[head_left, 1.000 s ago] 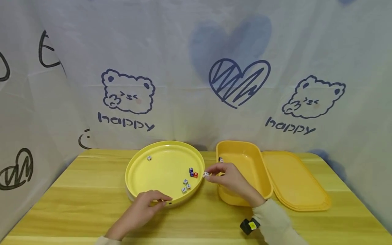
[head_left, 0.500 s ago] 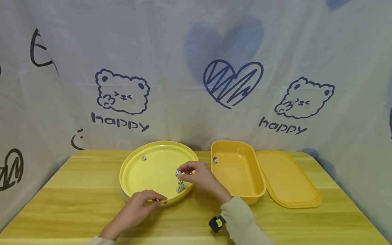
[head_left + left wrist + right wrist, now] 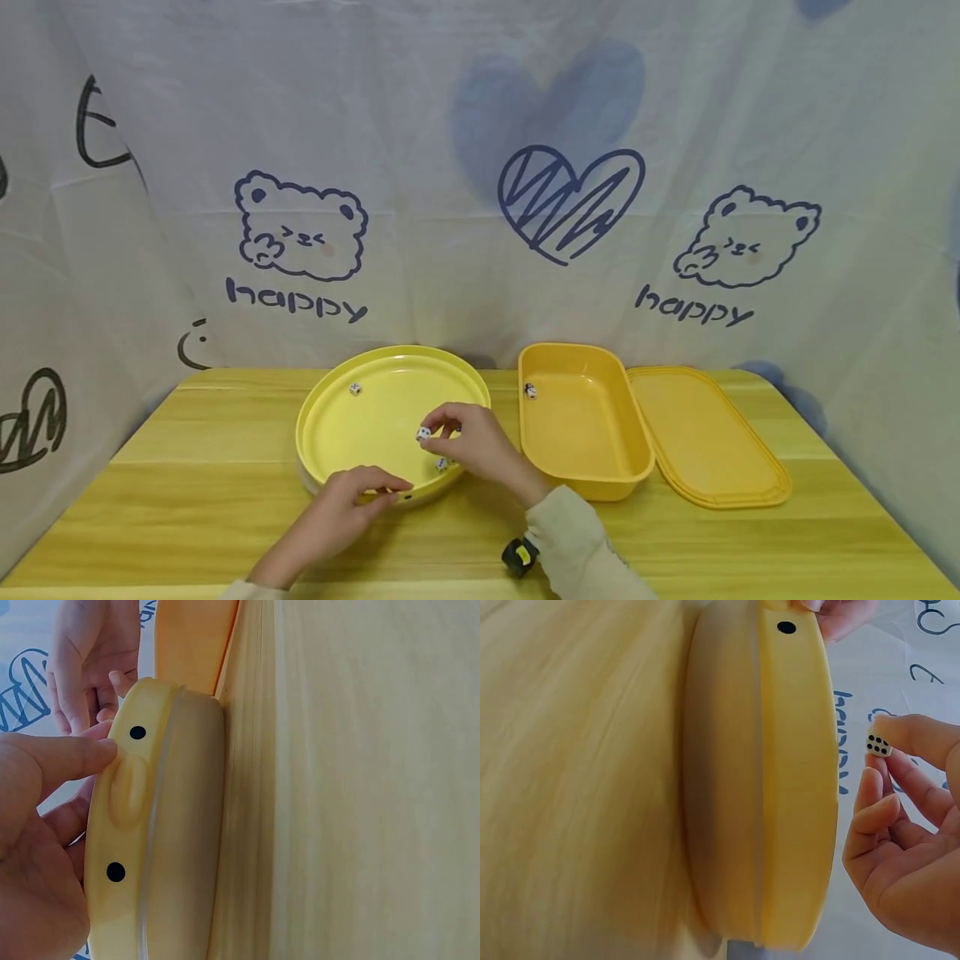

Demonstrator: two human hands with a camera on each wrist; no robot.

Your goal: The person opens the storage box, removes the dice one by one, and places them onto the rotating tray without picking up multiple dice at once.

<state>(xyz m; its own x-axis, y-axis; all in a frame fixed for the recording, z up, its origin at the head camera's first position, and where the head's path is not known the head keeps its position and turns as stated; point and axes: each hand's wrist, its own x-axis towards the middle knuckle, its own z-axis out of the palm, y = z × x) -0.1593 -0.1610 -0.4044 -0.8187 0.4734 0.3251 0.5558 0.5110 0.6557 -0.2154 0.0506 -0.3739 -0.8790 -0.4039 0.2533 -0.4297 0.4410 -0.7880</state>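
A white die (image 3: 423, 433) with dark pips is pinched between the thumb and fingertips of my right hand (image 3: 468, 437), over the round yellow tray (image 3: 375, 429). In the right wrist view the die (image 3: 879, 742) shows a face with several pips. My left hand (image 3: 348, 504) grips the tray's near rim; in the left wrist view its thumb (image 3: 90, 757) presses the outer wall and the other fingers are behind the rim. One white die (image 3: 355, 389) lies at the tray's far left, another (image 3: 441, 464) near the front right. My right hand mostly hides the other dice there.
Right of the tray stands an orange-yellow rectangular box (image 3: 585, 417) with dice (image 3: 531, 391) at its left wall. Its flat lid (image 3: 708, 437) lies to the right on the wooden table (image 3: 180, 492). A printed cloth (image 3: 435, 275) hangs behind.
My right hand has moved left, from beside the box to over the tray, with the white die still pinched. The left hand stays on the rim. The head view has shifted slightly.
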